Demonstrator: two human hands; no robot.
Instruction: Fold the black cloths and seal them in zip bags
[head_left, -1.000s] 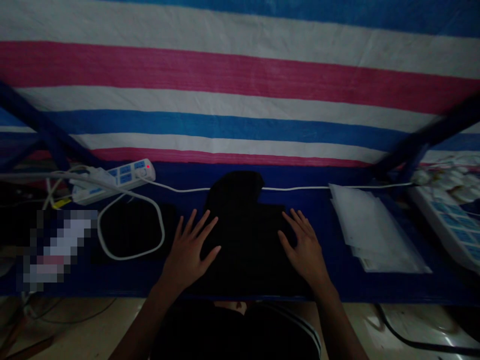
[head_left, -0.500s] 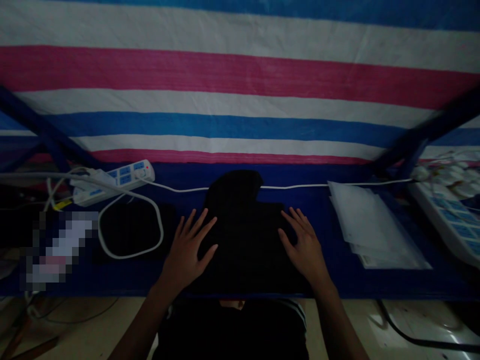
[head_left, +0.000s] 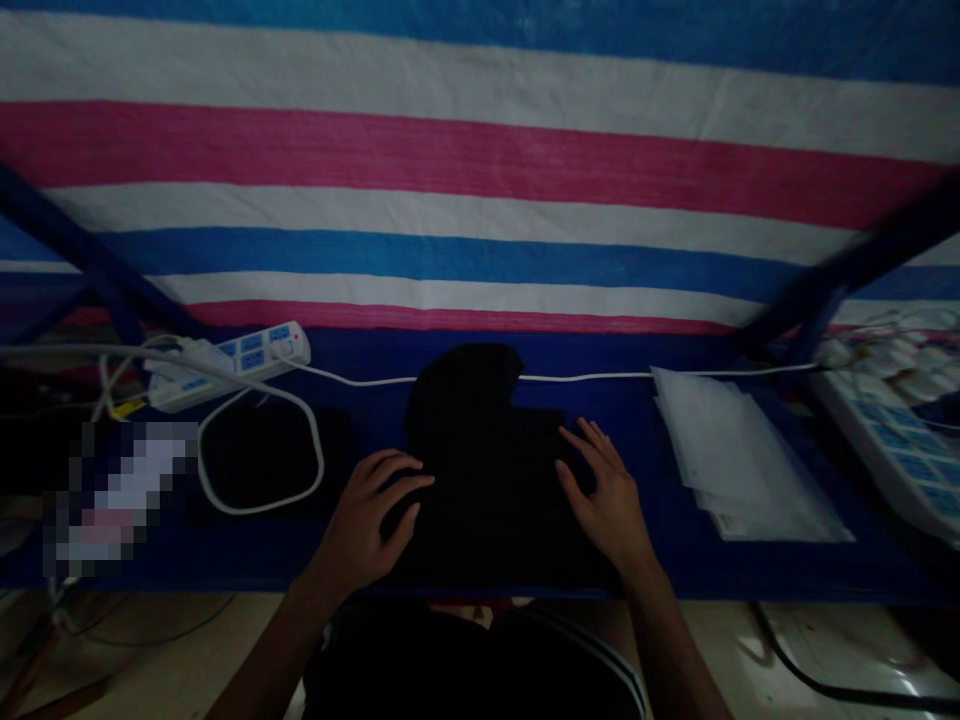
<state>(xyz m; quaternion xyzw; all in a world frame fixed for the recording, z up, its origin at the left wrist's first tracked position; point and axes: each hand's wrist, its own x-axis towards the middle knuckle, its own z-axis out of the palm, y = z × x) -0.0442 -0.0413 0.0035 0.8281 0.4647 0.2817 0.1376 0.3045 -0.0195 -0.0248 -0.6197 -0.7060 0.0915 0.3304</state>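
black cloth [head_left: 487, 480] lies on a blue-covered table [head_left: 750, 572]. the left hand [head_left: 367, 525] curls onto it, grip unclear; the right hand [head_left: 607, 495] rests open and flat on it. beyond sit plastic sheets [head_left: 742, 455], a white power strip [head_left: 232, 362] and a striped tarp [head_left: 480, 170].

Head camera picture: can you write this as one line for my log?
left hand: curled on black cloth | right hand: spread on black cloth | nearby: white power strip

A garment [head_left: 484, 480] lies under the left fingers [head_left: 405, 482] and right fingers [head_left: 592, 450]. Stacked sheets [head_left: 742, 460] lie right of them, a power strip [head_left: 225, 365] beyond the left
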